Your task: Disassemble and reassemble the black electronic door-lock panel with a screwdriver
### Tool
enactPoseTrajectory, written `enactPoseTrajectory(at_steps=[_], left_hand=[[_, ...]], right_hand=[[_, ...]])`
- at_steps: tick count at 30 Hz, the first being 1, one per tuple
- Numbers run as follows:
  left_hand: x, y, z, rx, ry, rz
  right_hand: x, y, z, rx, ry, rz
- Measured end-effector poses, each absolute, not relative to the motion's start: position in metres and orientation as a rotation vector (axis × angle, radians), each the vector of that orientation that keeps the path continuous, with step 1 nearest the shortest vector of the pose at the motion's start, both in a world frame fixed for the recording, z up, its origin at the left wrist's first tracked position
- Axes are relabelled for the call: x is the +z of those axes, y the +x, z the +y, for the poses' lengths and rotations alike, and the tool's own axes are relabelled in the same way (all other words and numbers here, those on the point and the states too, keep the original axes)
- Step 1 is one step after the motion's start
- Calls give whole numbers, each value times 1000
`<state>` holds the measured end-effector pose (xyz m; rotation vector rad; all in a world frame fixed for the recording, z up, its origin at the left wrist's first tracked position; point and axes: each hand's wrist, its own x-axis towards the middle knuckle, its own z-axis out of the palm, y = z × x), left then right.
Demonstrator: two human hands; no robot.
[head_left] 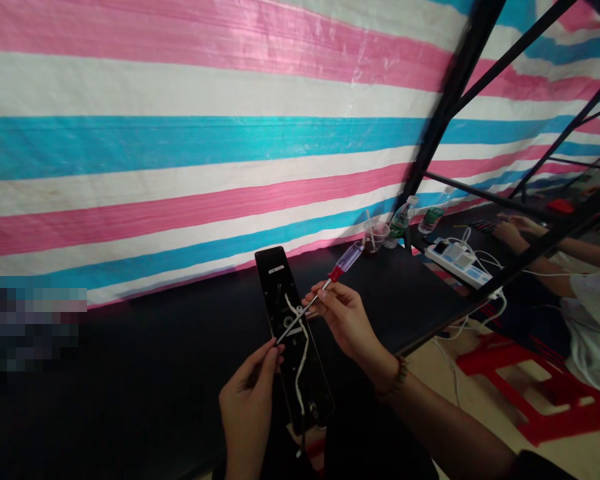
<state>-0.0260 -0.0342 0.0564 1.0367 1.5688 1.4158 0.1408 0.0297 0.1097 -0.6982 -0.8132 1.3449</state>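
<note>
Readying the screwdriver [349, 258], apparently, we pinch its shaft [300, 317] with our right hand [347, 319], its tip [280, 341] with our left hand [250, 383]; next likely needs steady aim.

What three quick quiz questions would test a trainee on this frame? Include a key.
1. True or false: the left hand is at the handle end of the screwdriver.

2. What colour is the cable that lies on the black panel?
a) red
b) white
c) blue

3. Which hand has a bracelet at its wrist?

Key:
1. False; it is at the metal tip.
2. b
3. The right hand.
</note>
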Motion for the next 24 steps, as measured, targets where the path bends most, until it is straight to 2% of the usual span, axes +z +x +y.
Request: enactPoseTrajectory(at_steps=[4, 10, 15, 20, 24], left_hand=[[36, -58, -18, 1338, 1202, 1778], [13, -105, 16, 1217, 1444, 2044], [4, -98, 34, 978, 1825, 1926], [-4, -96, 40, 1018, 2076, 1999], [-6, -100, 43, 981, 2033, 2052]], right_hand=[[88, 174, 46, 997, -932, -871], [41, 245, 85, 524, -1636, -1601], [18, 256, 97, 440, -2004, -1856], [27, 238, 95, 291, -2025, -1908], [48, 197, 91, 314, -1582, -1881]])
